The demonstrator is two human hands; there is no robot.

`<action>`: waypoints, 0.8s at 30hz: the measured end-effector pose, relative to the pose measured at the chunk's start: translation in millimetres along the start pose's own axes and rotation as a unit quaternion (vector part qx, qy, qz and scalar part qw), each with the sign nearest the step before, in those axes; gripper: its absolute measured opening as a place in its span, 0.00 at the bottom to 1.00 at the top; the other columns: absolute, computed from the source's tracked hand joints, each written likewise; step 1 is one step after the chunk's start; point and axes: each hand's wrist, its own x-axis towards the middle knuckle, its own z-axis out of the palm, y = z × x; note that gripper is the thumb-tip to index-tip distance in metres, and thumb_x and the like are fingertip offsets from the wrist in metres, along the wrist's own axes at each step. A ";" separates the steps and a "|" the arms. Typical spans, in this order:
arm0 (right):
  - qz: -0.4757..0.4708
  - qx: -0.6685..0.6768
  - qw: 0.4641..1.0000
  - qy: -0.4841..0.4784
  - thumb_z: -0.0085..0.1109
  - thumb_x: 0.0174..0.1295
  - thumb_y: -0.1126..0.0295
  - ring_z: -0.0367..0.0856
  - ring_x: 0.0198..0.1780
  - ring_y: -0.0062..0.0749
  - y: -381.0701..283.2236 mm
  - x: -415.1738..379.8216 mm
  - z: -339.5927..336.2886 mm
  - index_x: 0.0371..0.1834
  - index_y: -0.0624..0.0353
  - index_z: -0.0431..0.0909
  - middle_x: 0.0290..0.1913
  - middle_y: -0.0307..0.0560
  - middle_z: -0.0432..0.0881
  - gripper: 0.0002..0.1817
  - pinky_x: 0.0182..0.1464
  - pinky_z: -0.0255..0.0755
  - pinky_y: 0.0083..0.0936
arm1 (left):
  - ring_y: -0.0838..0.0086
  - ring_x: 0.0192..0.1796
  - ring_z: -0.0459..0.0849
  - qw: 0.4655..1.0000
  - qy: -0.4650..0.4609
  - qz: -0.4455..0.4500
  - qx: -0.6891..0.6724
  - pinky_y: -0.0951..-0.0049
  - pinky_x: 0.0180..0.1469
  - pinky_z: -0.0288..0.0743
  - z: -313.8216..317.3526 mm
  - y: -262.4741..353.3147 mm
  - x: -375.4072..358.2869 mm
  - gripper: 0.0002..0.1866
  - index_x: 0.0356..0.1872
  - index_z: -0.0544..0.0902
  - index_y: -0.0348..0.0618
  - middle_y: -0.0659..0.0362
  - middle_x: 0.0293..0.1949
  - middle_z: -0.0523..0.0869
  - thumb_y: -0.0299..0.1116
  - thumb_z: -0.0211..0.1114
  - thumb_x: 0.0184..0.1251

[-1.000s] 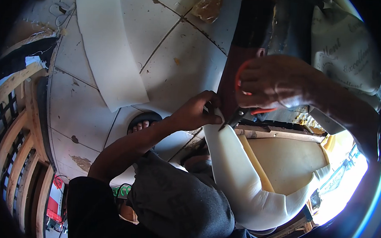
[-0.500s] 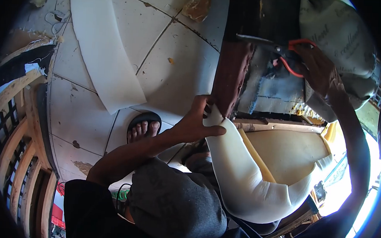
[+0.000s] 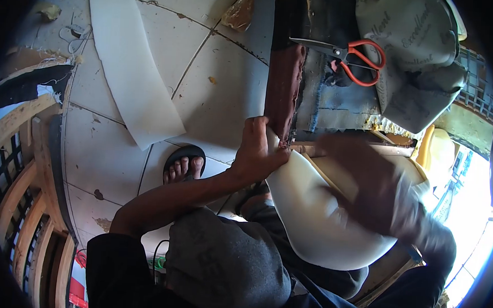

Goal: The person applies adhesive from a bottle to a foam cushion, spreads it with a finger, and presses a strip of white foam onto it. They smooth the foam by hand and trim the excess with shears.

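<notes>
My left hand (image 3: 257,152) pinches the narrow upper end of a thick white foam sheet (image 3: 309,223) against the corner of a worn seat frame with dark red covering (image 3: 282,95). The sheet curves down over my lap. My right hand (image 3: 366,187) is smeared by motion over the foam's right part, so its fingers do not show clearly, nor whether they touch it. Red-handled scissors (image 3: 365,63) lie with blades slightly parted on the seat's dark fabric, away from both hands.
Grey printed fabric (image 3: 411,45) is bunched beside the scissors. A long white foam strip (image 3: 135,66) lies on the tiled floor (image 3: 216,81). At left stands a slatted wooden frame (image 3: 33,189). My sandalled foot (image 3: 184,165) is near the strip's end.
My right hand has let go of the scissors, leaving them on the seat, and has moved down over the foam. My left hand still holds the foam's end at the frame corner.
</notes>
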 end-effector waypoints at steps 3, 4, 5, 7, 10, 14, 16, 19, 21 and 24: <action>0.011 -0.009 0.993 -0.113 0.65 0.65 0.41 0.78 0.68 0.57 -53.1 -9.5 7.0 0.65 0.75 0.74 0.64 0.69 0.78 0.43 0.71 0.72 0.47 | 0.45 0.65 0.68 1.000 -0.012 -0.013 0.001 0.50 0.69 0.64 -0.9 1.2 2.7 0.48 0.66 0.59 0.26 0.35 0.61 0.65 0.49 0.76 0.56; 0.004 -0.033 0.994 -0.108 0.65 0.65 0.42 0.78 0.67 0.57 -51.8 -13.1 21.6 0.64 0.77 0.74 0.63 0.71 0.78 0.43 0.72 0.70 0.47 | 0.48 0.66 0.67 0.999 -0.021 -0.027 0.003 0.52 0.70 0.64 -1.7 1.8 3.4 0.48 0.66 0.59 0.26 0.37 0.61 0.66 0.50 0.77 0.58; -0.005 -0.058 0.993 -0.103 0.66 0.65 0.44 0.78 0.67 0.57 -50.4 -14.5 32.4 0.63 0.79 0.73 0.62 0.72 0.78 0.43 0.74 0.67 0.47 | 0.48 0.66 0.67 1.000 -0.023 -0.022 0.002 0.52 0.70 0.64 -2.2 2.5 5.9 0.48 0.66 0.59 0.26 0.37 0.61 0.66 0.50 0.77 0.58; 0.028 -0.047 0.982 -0.180 0.67 0.64 0.43 0.75 0.71 0.59 -47.9 -12.1 32.9 0.69 0.78 0.68 0.67 0.74 0.75 0.46 0.78 0.61 0.52 | 0.49 0.66 0.68 1.000 0.001 -0.017 0.026 0.53 0.70 0.64 0.1 3.2 3.9 0.46 0.66 0.61 0.26 0.37 0.61 0.67 0.48 0.78 0.59; 0.064 -0.031 0.973 -0.221 0.70 0.62 0.48 0.76 0.69 0.60 -51.2 -6.6 28.4 0.68 0.78 0.69 0.65 0.73 0.76 0.44 0.77 0.62 0.52 | 0.45 0.63 0.71 0.998 0.044 0.039 0.019 0.53 0.66 0.69 -0.1 -1.2 1.8 0.43 0.66 0.61 0.29 0.36 0.60 0.67 0.43 0.76 0.60; 0.094 -0.014 0.951 -0.294 0.70 0.62 0.51 0.77 0.68 0.60 -49.7 4.0 25.4 0.69 0.80 0.66 0.63 0.74 0.77 0.44 0.77 0.63 0.53 | 0.61 0.64 0.78 0.992 -0.032 -0.031 -0.122 0.61 0.64 0.76 -16.1 -13.8 -14.4 0.35 0.70 0.61 0.36 0.45 0.66 0.70 0.44 0.68 0.74; 0.097 -0.013 0.942 -0.321 0.68 0.63 0.50 0.77 0.68 0.61 -48.3 6.2 33.4 0.69 0.80 0.65 0.64 0.76 0.76 0.44 0.76 0.64 0.52 | 0.60 0.67 0.76 0.985 -0.052 -0.058 -0.152 0.60 0.66 0.74 -13.7 -20.4 -18.0 0.36 0.74 0.58 0.38 0.44 0.70 0.67 0.45 0.65 0.77; 0.039 -0.126 0.954 -0.271 0.64 0.66 0.47 0.74 0.70 0.65 -36.8 7.9 60.2 0.68 0.81 0.64 0.65 0.79 0.73 0.44 0.76 0.63 0.52 | 0.53 0.76 0.65 0.974 -0.068 -0.080 -0.203 0.57 0.74 0.64 8.0 -31.6 -24.7 0.39 0.79 0.53 0.37 0.40 0.76 0.60 0.52 0.56 0.81; 0.070 -0.110 0.938 -0.321 0.61 0.68 0.43 0.71 0.71 0.70 -28.1 26.0 68.9 0.68 0.81 0.63 0.67 0.82 0.69 0.46 0.76 0.63 0.52 | 0.48 0.81 0.57 0.969 -0.055 -0.085 -0.228 0.55 0.80 0.55 17.4 -31.0 -32.3 0.42 0.81 0.50 0.35 0.39 0.78 0.55 0.57 0.51 0.82; 0.104 -0.094 0.906 -0.400 0.62 0.67 0.42 0.72 0.69 0.71 -29.6 40.0 62.5 0.68 0.82 0.63 0.67 0.81 0.70 0.47 0.74 0.67 0.52 | 0.55 0.85 0.44 0.961 -0.057 -0.102 -0.252 0.56 0.84 0.44 16.2 -23.6 -25.1 0.41 0.85 0.42 0.46 0.47 0.83 0.47 0.64 0.30 0.83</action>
